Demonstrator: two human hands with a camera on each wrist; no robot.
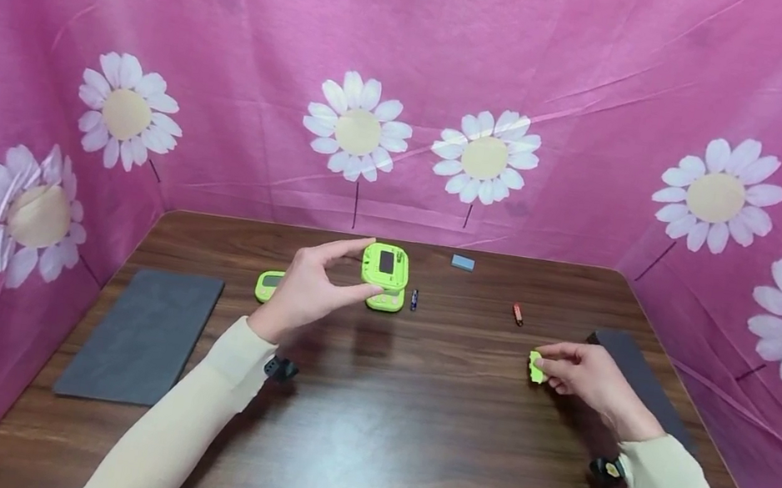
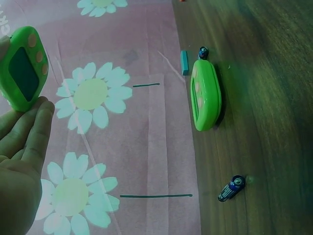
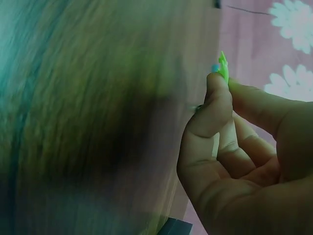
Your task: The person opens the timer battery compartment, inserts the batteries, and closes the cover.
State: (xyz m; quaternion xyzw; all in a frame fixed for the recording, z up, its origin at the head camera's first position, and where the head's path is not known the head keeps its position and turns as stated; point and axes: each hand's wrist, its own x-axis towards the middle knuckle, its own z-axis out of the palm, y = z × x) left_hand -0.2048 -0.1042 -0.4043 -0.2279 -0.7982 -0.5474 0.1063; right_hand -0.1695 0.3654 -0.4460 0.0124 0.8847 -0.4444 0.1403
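My left hand (image 1: 309,287) pinches a lime-green handheld electronic device (image 1: 394,276) by its edges, thumb below and fingers above, raised over the table. Its side toward the head camera has a dark rectangular recess; in the left wrist view the other side shows a screen and orange buttons. A second green device (image 1: 385,300) lies behind and below it, partly covered. Another green device (image 1: 269,285) is partly hidden by my left hand. My right hand (image 1: 591,379) pinches a small, thin lime-green piece (image 1: 535,367) between thumb and forefinger, low at the table's right.
A dark battery (image 1: 415,300) lies beside the middle device. A small red-and-black cylinder (image 1: 518,314) rests farther right, and a blue block (image 1: 462,262) at the back. A dark grey mat (image 1: 142,333) covers the left side; a long black object (image 1: 643,383) lies behind my right hand.
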